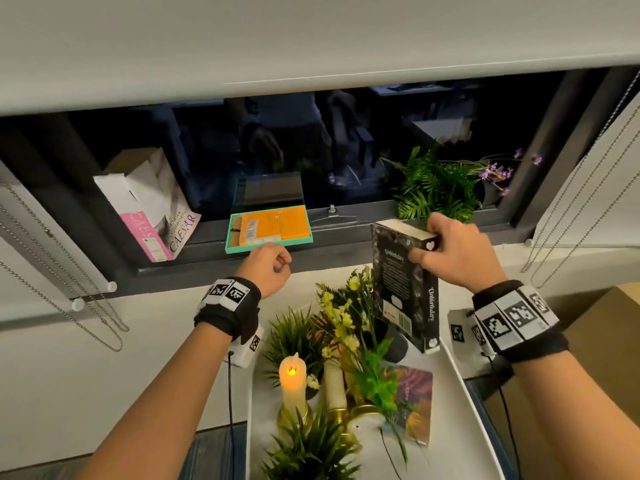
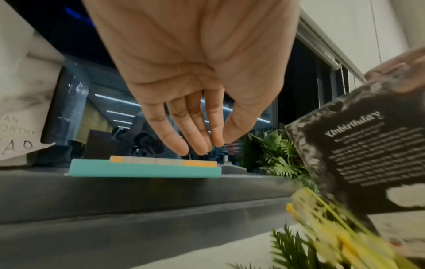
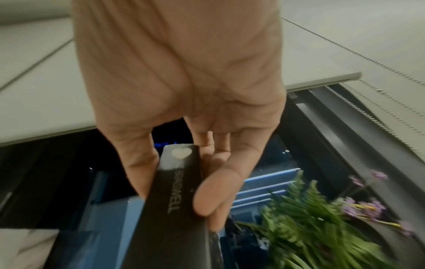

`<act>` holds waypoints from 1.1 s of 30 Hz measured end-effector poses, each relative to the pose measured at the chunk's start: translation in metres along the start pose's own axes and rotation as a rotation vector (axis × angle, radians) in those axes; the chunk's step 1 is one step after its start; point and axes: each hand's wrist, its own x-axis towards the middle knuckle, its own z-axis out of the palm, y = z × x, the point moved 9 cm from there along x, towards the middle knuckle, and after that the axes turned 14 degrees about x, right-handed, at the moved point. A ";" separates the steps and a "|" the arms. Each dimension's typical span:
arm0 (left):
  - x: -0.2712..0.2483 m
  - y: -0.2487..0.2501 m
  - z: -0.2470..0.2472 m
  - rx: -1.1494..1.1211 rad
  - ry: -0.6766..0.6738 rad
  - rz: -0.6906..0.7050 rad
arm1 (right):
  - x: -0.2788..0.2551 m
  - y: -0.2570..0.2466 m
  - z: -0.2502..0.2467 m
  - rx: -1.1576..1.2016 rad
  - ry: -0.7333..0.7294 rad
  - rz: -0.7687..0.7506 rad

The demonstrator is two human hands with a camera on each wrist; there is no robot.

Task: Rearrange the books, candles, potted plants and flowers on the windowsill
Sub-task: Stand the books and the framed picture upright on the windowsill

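My right hand [image 1: 427,242] grips the top end of a black book titled "Unbirthday" [image 1: 398,289], holding it upright above the white tray [image 1: 464,393]. In the right wrist view, thumb and fingers of the right hand [image 3: 184,182] pinch the black book [image 3: 174,209] across its spine. My left hand [image 1: 280,263] hovers with loosely curled fingers, holding nothing, just in front of a teal book [image 1: 239,245]. An orange book [image 1: 273,225] lies on top of it, on the dark windowsill [image 1: 346,258]. The left wrist view shows the left hand [image 2: 204,145] above the teal book [image 2: 144,170].
Two books [image 1: 166,216] lean at the sill's left end. A fern pot [image 1: 436,188] with purple flowers [image 1: 498,171] stands at its right end. The tray holds a lit candle [image 1: 292,379], plants, yellow flowers [image 1: 341,317] and a colourful book [image 1: 415,393]. Blind chains hang on both sides.
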 end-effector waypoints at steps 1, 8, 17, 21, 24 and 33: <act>0.000 0.001 -0.006 -0.015 0.015 0.008 | 0.002 -0.015 -0.005 0.013 0.039 -0.038; -0.007 -0.003 -0.057 -0.113 0.175 0.044 | 0.035 -0.104 -0.010 0.224 0.167 -0.183; -0.005 -0.054 -0.068 -0.258 0.162 -0.091 | 0.095 -0.204 0.067 0.444 0.079 -0.261; 0.000 -0.088 -0.074 -0.231 0.185 -0.180 | 0.113 -0.245 0.112 0.463 0.055 -0.290; 0.002 -0.109 -0.080 -0.222 0.206 -0.230 | 0.119 -0.271 0.140 0.478 0.063 -0.307; 0.000 -0.177 -0.069 -0.204 0.256 -0.415 | 0.128 -0.307 0.239 0.440 -0.192 -0.336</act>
